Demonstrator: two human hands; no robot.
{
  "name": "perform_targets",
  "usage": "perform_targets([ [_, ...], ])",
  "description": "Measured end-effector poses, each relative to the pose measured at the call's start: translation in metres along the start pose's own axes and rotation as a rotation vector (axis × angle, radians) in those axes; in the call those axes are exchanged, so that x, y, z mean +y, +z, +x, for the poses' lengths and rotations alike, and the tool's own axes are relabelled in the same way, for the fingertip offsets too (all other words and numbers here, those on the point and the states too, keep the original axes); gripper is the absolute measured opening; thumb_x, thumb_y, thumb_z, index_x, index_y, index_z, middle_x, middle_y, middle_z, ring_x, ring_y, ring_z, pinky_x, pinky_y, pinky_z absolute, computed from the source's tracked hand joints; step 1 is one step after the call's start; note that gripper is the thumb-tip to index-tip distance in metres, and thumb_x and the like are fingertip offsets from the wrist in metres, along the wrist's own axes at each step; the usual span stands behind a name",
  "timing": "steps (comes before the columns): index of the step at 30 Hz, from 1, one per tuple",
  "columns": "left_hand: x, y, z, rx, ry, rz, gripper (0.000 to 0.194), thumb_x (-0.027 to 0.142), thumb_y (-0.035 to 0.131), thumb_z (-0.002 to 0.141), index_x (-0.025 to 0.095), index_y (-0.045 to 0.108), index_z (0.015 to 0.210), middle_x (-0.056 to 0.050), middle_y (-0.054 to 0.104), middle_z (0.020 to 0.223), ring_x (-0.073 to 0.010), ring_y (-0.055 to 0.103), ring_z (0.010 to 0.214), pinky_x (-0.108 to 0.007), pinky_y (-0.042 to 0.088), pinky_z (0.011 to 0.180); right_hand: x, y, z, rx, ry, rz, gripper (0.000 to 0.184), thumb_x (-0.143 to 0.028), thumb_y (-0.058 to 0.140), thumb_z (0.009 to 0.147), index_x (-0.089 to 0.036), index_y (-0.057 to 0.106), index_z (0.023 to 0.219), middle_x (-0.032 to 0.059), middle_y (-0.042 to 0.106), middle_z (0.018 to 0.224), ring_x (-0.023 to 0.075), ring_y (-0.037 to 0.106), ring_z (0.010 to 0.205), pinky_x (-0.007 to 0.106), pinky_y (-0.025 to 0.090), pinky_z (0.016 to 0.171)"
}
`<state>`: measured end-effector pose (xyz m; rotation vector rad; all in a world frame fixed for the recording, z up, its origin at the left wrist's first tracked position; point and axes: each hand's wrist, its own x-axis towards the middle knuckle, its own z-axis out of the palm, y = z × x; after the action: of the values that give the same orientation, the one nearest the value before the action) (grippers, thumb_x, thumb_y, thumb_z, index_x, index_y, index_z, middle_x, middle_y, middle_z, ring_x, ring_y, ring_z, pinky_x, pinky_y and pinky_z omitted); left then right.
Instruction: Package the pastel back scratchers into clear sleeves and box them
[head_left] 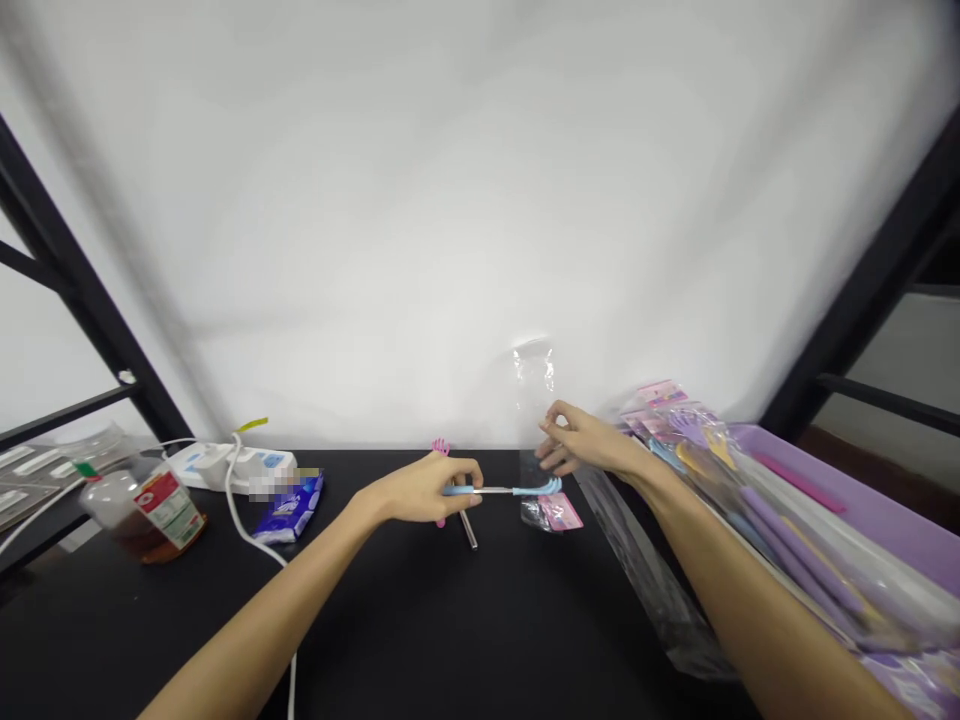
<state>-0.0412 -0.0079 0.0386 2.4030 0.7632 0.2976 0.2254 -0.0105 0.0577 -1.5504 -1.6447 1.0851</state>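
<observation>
My left hand [431, 487] is closed on the blue handle of a small back scratcher [536, 489] with a metal shaft. The claw end points right. Beneath that hand lies a pink back scratcher [440, 446], partly hidden, near a thin metal rod [469, 530]. My right hand [571, 440] has its fingers curled at the edge of a clear plastic bag [534, 385], which stands up against the wall. Below the blue claw, a pink card label [560, 512] lies on the black table [450, 630].
On the right, a purple bin [862, 490] holds several bagged back scratchers [795, 550]. A long clear sleeve [645, 570] lies beside it. To the left are a bottle with a red label [161, 505], a power strip [259, 465], a blue packet [292, 510] and a white cable [251, 535].
</observation>
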Motion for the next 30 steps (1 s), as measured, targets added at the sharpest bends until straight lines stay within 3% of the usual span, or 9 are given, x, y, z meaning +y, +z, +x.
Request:
perform_targets([
  [3, -0.002, 0.0, -0.002, -0.003, -0.031, -0.046, 0.021, 0.039, 0.052, 0.091, 0.019, 0.054, 0.099, 0.003, 0.059, 0.07, -0.0127, 0.061, 0.051, -0.023, 0.044, 0.054, -0.004, 0.006, -0.004, -0.009, 0.074, 0.148, 0.019, -0.043, 0.039, 0.099, -0.024, 0.036, 0.098, 0.0062, 0.071, 0.076, 0.0215, 0.072, 0.071, 0.034, 0.059, 0.061],
  [8, 0.002, -0.004, -0.005, 0.008, -0.057, 0.001, 0.018, 0.037, 0.05, 0.093, 0.02, 0.052, 0.097, 0.004, 0.058, 0.062, -0.0122, 0.058, 0.05, -0.024, 0.043, 0.057, -0.002, 0.011, -0.001, -0.008, 0.007, 0.262, 0.025, -0.048, 0.038, 0.098, -0.024, 0.036, 0.1, 0.0063, 0.071, 0.077, 0.021, 0.072, 0.073, 0.034, 0.058, 0.064],
  [12, 0.0, -0.009, -0.007, 0.048, -0.029, 0.091, 0.016, 0.034, 0.05, 0.093, 0.02, 0.054, 0.1, 0.004, 0.057, 0.062, -0.0124, 0.056, 0.058, -0.023, 0.039, 0.061, 0.006, 0.005, 0.006, -0.077, -0.109, 0.195, 0.035, -0.038, 0.071, 0.08, -0.02, 0.047, 0.098, 0.0038, 0.072, 0.077, 0.0186, 0.07, 0.077, 0.032, 0.056, 0.074],
  [15, -0.004, -0.01, -0.007, 0.061, -0.039, 0.157, 0.017, 0.034, 0.053, 0.091, 0.021, 0.056, 0.1, 0.002, 0.058, 0.072, -0.0129, 0.054, 0.063, -0.023, 0.037, 0.061, 0.013, -0.002, 0.011, -0.038, -0.205, 0.109, 0.033, -0.035, 0.079, 0.07, -0.018, 0.056, 0.085, 0.0022, 0.07, 0.07, 0.019, 0.068, 0.074, 0.033, 0.055, 0.075],
  [22, -0.012, -0.008, -0.006, 0.116, -0.075, 0.265, 0.018, 0.035, 0.049, 0.092, 0.023, 0.057, 0.102, -0.001, 0.058, 0.086, -0.0171, 0.054, 0.079, -0.025, 0.036, 0.067, 0.011, -0.002, 0.01, -0.083, -0.115, 0.288, 0.03, -0.048, 0.069, 0.082, -0.02, 0.058, 0.085, 0.011, 0.074, 0.099, 0.0256, 0.069, 0.098, 0.042, 0.056, 0.087],
  [30, -0.017, -0.008, -0.007, 0.155, -0.086, 0.255, 0.013, 0.031, 0.049, 0.091, 0.022, 0.052, 0.1, 0.001, 0.055, 0.08, -0.0147, 0.05, 0.068, -0.025, 0.032, 0.063, 0.017, -0.002, 0.015, 0.018, -0.081, 0.338, 0.026, -0.046, 0.071, 0.081, -0.021, 0.065, 0.085, 0.0096, 0.074, 0.091, 0.0264, 0.071, 0.092, 0.045, 0.058, 0.088],
])
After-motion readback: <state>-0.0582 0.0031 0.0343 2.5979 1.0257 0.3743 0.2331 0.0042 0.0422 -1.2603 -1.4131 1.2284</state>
